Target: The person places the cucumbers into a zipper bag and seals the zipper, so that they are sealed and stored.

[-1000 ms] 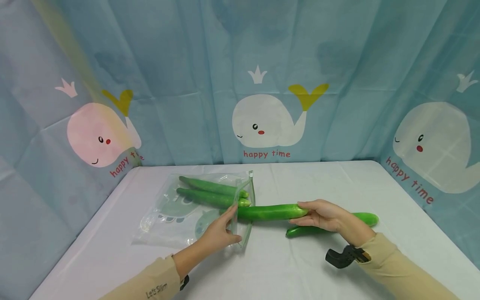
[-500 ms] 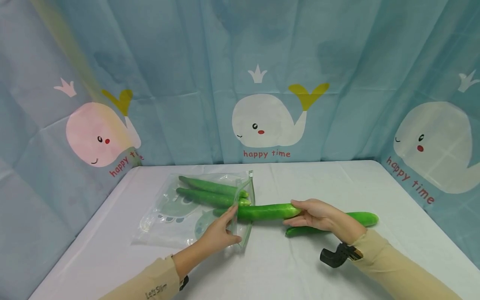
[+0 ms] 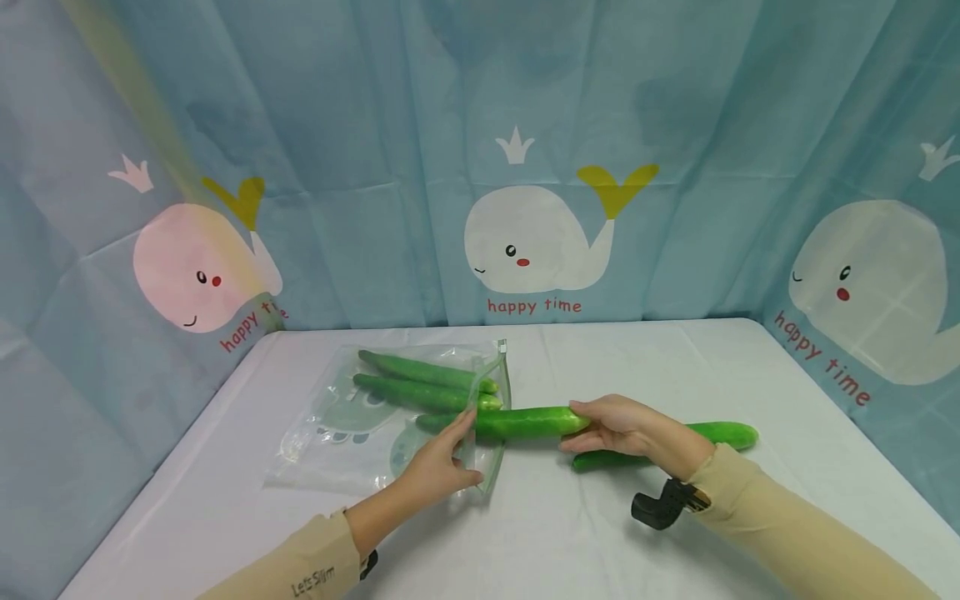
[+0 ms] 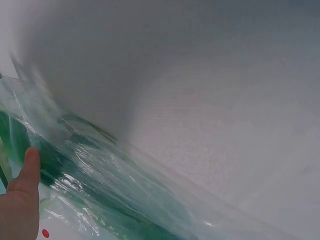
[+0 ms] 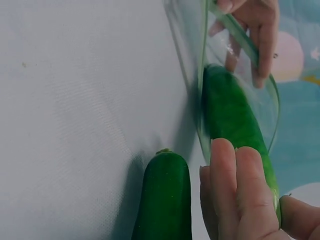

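Observation:
My right hand (image 3: 622, 425) holds one end of a long green cucumber (image 3: 528, 422), thumb on one side and fingers on the other. The cucumber's far part lies inside a clear zip bag (image 3: 300, 458). At the bag's mouth my left hand (image 3: 435, 467) grips the raised rim; in the right wrist view, some of its fingers (image 5: 267, 37) cross the green zip strip and others show through the plastic. Two more cucumbers, an upper one (image 3: 420, 367) and a lower one (image 3: 412, 394), lie in the bag. Another cucumber (image 3: 727, 434) rests on the table, partly hidden under my right hand.
A white cloth covers the table (image 3: 615, 367). Blue curtains (image 3: 375, 250) with whale prints stand along its back and sides. A black wrist camera (image 3: 660, 506) hangs below my right wrist, above the tabletop.
My right hand has moved left, pushing the cucumber further into the bag. The left hand, the bag and the other cucumbers have stayed in place.

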Available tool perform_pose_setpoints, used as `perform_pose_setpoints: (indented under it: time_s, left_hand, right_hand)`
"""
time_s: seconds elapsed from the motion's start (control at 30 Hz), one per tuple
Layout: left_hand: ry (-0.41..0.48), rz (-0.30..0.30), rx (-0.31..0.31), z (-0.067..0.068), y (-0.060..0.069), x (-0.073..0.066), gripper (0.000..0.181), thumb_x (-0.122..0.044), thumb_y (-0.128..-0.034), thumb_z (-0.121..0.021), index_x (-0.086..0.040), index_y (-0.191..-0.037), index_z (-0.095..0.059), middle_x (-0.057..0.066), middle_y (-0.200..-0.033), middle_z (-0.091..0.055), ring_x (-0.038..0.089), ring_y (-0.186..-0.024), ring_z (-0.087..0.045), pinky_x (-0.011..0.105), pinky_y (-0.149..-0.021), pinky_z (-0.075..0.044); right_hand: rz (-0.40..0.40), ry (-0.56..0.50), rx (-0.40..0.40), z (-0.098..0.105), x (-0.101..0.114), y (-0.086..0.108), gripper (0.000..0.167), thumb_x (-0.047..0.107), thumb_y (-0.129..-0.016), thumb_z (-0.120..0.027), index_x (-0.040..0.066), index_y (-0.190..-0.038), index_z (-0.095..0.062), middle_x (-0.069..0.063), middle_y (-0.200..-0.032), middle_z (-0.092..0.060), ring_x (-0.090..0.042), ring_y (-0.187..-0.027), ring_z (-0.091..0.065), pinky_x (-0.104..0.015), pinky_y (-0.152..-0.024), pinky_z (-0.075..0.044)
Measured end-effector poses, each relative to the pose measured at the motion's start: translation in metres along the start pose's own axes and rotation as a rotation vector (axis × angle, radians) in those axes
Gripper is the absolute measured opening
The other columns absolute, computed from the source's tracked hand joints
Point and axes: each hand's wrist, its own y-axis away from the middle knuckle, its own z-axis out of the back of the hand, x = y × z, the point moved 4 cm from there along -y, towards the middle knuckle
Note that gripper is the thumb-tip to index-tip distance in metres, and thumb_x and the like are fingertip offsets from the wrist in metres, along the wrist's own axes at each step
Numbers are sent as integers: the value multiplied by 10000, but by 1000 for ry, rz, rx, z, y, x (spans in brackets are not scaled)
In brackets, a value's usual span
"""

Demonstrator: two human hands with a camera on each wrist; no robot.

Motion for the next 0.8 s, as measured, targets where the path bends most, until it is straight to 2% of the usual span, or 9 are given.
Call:
perform_pose_setpoints:
  time_s: [0.13,0.4,0.6,0.8]
  left_hand:
    - [-4,-1,1,-1,0,1,890,33,-760,-767,8,-1508,-286,244,-1560,-202,479,-1303,-392,470,-941,-488]
    - [-12,3,4,-1,-1,0,890,26,-765,-773,-4,-1511,-290,236,-1563,-204,461,-1311,-394,478,-957,-475]
    - [-12,14,14,-1,-2,0,885,25,-774,-770,-4,-1513,-285,227,-1568,-201,452,-1328,-374,486,-977,-460]
    - [-20,15,13,-1,-2,1,887,23,-769,-775,-8,-1512,-292,216,-1570,-204,441,-1325,-387,475,-977,-463]
  right_hand:
    - [-12,29,-47,-5,0,-6,416,142,-1054,-403,-195,-1292,-349,-260,-981,-579,-311,-857,-706,-353,-817,-562]
    - [-23,69,-66,-13,-2,-14,395,148,-1052,-412,-194,-1250,-392,-248,-878,-621,-296,-798,-714,-345,-772,-575]
    - [-33,88,-100,-17,-4,-22,374,136,-1039,-447,-190,-1221,-418,-249,-890,-598,-274,-759,-709,-338,-762,-578]
    - [-43,110,-111,-25,-5,-29,333,113,-1024,-475,-178,-1185,-452,-201,-881,-556,-196,-684,-678,-296,-713,-586]
